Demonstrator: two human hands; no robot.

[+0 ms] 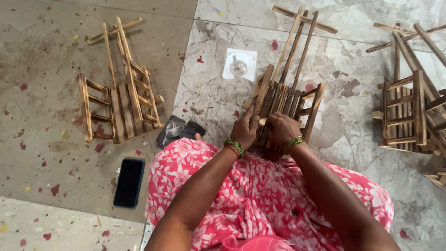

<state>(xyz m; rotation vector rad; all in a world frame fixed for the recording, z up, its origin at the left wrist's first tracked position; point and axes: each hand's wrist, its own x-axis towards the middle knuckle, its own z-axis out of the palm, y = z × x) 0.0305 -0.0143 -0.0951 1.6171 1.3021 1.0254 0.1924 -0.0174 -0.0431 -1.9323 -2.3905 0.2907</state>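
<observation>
A small slatted wooden cart frame [288,95] with long crossed handles lies on the floor in front of my knees. My left hand [245,130] grips its near left edge, fingers wrapped over the slats. My right hand [282,129] is closed on the near end of the same frame, next to a pale wooden peg [263,122] between the two hands. Both wrists wear green bangles. My lap, in pink flowered cloth [260,195], hides the frame's nearest part.
A second wooden cart frame [118,100] lies at the left, and a third wooden cart frame [411,109] at the right edge. A black phone [129,182] lies on the floor by my left knee. A dark rag [179,130] and a square floor drain [239,65] are nearby.
</observation>
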